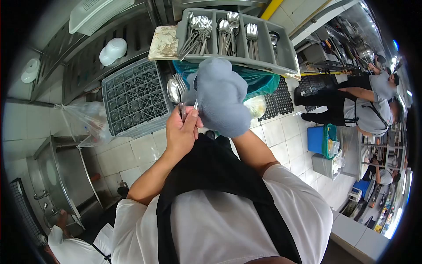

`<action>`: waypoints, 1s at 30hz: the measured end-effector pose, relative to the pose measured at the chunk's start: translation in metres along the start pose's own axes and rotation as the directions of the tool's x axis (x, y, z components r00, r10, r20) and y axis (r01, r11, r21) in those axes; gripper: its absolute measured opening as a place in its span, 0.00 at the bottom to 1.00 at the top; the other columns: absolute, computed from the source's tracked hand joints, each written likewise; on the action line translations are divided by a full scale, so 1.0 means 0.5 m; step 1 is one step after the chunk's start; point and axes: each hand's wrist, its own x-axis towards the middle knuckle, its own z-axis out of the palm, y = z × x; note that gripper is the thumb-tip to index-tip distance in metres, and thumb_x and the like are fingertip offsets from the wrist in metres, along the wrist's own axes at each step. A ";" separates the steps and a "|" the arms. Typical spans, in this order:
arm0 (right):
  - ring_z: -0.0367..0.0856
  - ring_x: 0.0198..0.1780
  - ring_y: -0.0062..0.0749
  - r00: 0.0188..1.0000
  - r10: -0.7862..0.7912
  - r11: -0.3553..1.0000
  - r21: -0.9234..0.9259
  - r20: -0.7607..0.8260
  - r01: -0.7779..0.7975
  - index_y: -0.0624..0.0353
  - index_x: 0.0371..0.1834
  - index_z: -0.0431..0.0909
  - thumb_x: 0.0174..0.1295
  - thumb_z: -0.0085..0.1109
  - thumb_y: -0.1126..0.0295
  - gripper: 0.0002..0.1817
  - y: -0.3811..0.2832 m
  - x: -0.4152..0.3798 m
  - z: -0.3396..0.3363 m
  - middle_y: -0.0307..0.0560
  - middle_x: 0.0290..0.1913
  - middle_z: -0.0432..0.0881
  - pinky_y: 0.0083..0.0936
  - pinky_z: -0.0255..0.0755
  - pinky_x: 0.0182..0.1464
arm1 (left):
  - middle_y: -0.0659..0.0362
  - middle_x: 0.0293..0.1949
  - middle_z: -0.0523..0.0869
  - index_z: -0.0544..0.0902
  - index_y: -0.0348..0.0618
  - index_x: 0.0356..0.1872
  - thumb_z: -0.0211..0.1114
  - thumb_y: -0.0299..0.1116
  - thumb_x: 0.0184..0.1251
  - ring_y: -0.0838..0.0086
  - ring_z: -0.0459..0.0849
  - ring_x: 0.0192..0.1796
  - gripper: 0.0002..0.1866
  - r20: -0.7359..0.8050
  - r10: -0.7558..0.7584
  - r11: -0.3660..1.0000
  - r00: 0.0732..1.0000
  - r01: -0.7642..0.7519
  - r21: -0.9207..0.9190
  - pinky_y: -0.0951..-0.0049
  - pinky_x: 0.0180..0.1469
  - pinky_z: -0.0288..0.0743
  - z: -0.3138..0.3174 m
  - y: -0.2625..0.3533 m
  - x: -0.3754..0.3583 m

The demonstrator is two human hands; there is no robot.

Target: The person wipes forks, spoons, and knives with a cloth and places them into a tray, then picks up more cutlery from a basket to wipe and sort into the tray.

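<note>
My left hand point(181, 132) grips a bunch of cutlery point(178, 92), with spoon bowls and fork tines sticking up past my fingers. My right hand is wrapped inside a grey-blue cloth point(222, 97) and is hidden by it; the cloth covers the right side of the cutlery bunch. Just above stands a grey cutlery tray point(288, 55) whose compartments hold forks and spoons.
A grey dish rack point(134, 99) leans at the left. Under the tray is a bin with a teal bag point(263, 81). Another person in grey and a black apron point(365, 105) stands at the right. A second person in white point(72, 244) is at lower left.
</note>
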 end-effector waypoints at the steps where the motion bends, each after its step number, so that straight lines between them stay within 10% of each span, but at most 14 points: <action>1: 0.79 0.22 0.32 0.998 -0.024 1.000 -0.012 -0.051 0.023 0.59 0.21 0.78 0.48 0.62 0.69 0.06 0.026 -0.027 0.056 0.47 0.17 0.76 0.29 0.72 0.21 | 0.60 0.23 0.79 0.73 0.36 0.38 0.55 0.32 0.74 0.84 0.69 0.16 0.08 0.000 0.013 1.000 1.000 -0.013 0.005 0.82 0.17 0.63 0.000 0.001 0.000; 3: 0.79 0.21 0.31 0.992 -0.057 0.998 -0.032 -0.111 0.054 0.59 0.20 0.77 0.48 0.62 0.70 0.06 0.008 -0.021 0.058 0.47 0.17 0.76 0.29 0.71 0.20 | 0.60 0.23 0.79 0.73 0.37 0.38 0.55 0.31 0.74 0.84 0.69 0.16 0.07 0.014 0.044 0.999 0.999 -0.044 0.021 0.82 0.17 0.63 -0.002 -0.004 0.009; 5: 0.77 0.37 0.41 0.948 -0.129 0.920 -0.321 0.291 0.224 0.61 0.37 0.79 0.47 0.58 0.71 0.13 -0.050 -0.012 -0.009 0.49 0.30 0.75 0.32 0.71 0.41 | 0.60 0.22 0.79 0.73 0.37 0.38 0.55 0.31 0.74 0.84 0.69 0.16 0.07 -0.017 -0.030 0.999 0.999 0.029 -0.020 0.82 0.17 0.62 -0.002 -0.009 0.014; 6: 0.81 0.30 0.37 0.947 -0.119 0.946 0.324 0.299 0.017 0.63 0.21 0.77 0.55 0.55 0.72 0.08 -0.019 -0.013 0.027 0.52 0.27 0.76 0.32 0.73 0.26 | 0.59 0.23 0.80 0.74 0.37 0.38 0.55 0.32 0.74 0.84 0.70 0.16 0.08 -0.009 -0.075 0.997 0.997 0.075 -0.008 0.82 0.17 0.63 -0.008 -0.013 0.018; 11: 0.79 0.35 0.48 0.985 -0.152 0.988 -0.026 0.076 0.154 0.60 0.32 0.79 0.54 0.57 0.69 0.07 0.023 -0.016 0.034 0.56 0.30 0.77 0.36 0.74 0.35 | 0.54 0.31 0.85 0.75 0.35 0.41 0.54 0.37 0.75 0.79 0.78 0.20 0.12 0.074 -0.150 0.981 0.986 0.158 -0.112 0.80 0.21 0.72 0.011 -0.026 -0.003; 13: 0.80 0.36 0.48 0.934 0.298 0.686 0.637 0.197 -0.353 0.55 0.34 0.81 0.51 0.62 0.63 0.10 0.076 -0.014 0.090 0.54 0.31 0.77 0.36 0.74 0.37 | 0.53 0.33 0.85 0.75 0.35 0.41 0.54 0.38 0.75 0.78 0.80 0.22 0.14 0.132 -0.217 0.967 0.967 0.231 -0.107 0.80 0.24 0.74 0.018 -0.027 -0.014; 14: 0.81 0.33 0.47 0.976 0.207 0.902 0.372 0.069 -0.218 0.57 0.30 0.81 0.51 0.63 0.59 0.12 0.055 0.002 0.038 0.53 0.28 0.78 0.36 0.76 0.35 | 0.54 0.31 0.85 0.75 0.35 0.41 0.54 0.39 0.75 0.79 0.80 0.23 0.14 0.161 -0.231 0.967 0.960 0.245 -0.076 0.80 0.25 0.75 0.015 -0.032 -0.021; 17: 0.81 0.26 0.46 0.992 0.116 0.988 -0.112 0.051 -0.110 0.57 0.26 0.81 0.51 0.63 0.60 0.11 0.019 0.021 -0.024 0.53 0.23 0.77 0.34 0.76 0.30 | 0.55 0.29 0.85 0.75 0.35 0.40 0.54 0.39 0.75 0.80 0.79 0.22 0.14 0.164 -0.156 0.987 0.974 0.149 0.053 0.80 0.24 0.73 0.005 -0.021 -0.022; 23: 0.79 0.25 0.41 0.977 -0.158 0.986 0.080 0.142 0.148 0.60 0.27 0.77 0.44 0.67 0.58 0.17 0.005 -0.047 0.014 0.51 0.21 0.75 0.34 0.75 0.28 | 0.60 0.22 0.82 0.76 0.38 0.34 0.55 0.35 0.74 0.83 0.73 0.17 0.11 -0.024 -0.048 0.998 0.999 0.049 0.030 0.82 0.19 0.66 -0.004 -0.009 0.013; 27: 0.80 0.30 0.43 0.945 -0.307 0.952 0.048 0.115 0.303 0.61 0.34 0.79 0.40 0.70 0.57 0.22 -0.017 -0.043 -0.034 0.52 0.26 0.76 0.36 0.76 0.36 | 0.63 0.21 0.78 0.79 0.38 0.38 0.55 0.38 0.75 0.84 0.69 0.16 0.12 -0.049 -0.249 0.967 0.967 0.252 0.041 0.82 0.18 0.60 -0.025 -0.030 0.007; 30: 0.83 0.36 0.46 0.834 -0.103 0.995 0.057 0.542 0.085 0.58 0.32 0.85 0.36 0.69 0.55 0.21 0.002 -0.008 -0.079 0.52 0.29 0.81 0.38 0.79 0.42 | 0.62 0.25 0.78 0.79 0.38 0.53 0.51 0.40 0.76 0.84 0.69 0.19 0.17 0.132 -0.308 0.949 0.942 0.315 -0.034 0.82 0.19 0.59 -0.031 -0.032 -0.012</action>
